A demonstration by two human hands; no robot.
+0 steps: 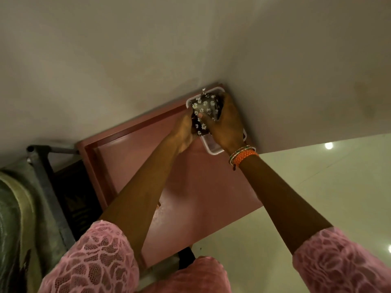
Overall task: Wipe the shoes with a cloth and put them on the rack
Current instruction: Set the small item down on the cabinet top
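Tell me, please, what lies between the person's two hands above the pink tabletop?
In the head view, a dark cloth with white daisies is bunched between the left hand and right hand, both gripping it over a white-rimmed clear container on the pink table.

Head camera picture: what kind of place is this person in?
Probably a room in a home, in a corner. There is a plain wall, a shiny tiled floor and a pink table. Both hands, left and right, hold a flowered cloth over a clear tub.
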